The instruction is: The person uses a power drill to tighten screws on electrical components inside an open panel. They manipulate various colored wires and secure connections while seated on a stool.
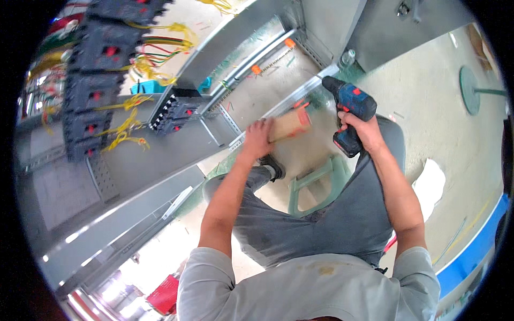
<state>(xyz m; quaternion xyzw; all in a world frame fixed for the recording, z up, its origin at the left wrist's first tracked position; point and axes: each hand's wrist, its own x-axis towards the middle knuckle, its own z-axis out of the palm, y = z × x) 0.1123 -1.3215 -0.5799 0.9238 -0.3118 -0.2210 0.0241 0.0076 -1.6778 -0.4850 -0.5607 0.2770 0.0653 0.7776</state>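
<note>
A: Left hand (257, 138)?
B: Fingers curled around a tan cardboard tube (289, 124), held near the metal rail (284, 104) of the cabinet (160, 155).
A: Right hand (365, 130)?
B: Clenched on the grip of a blue drill (350, 101), nose pointing up-left toward the rail, just right of the tube.
A: Below?
B: Grey trousers (321, 219), green stool (313, 184).
</note>
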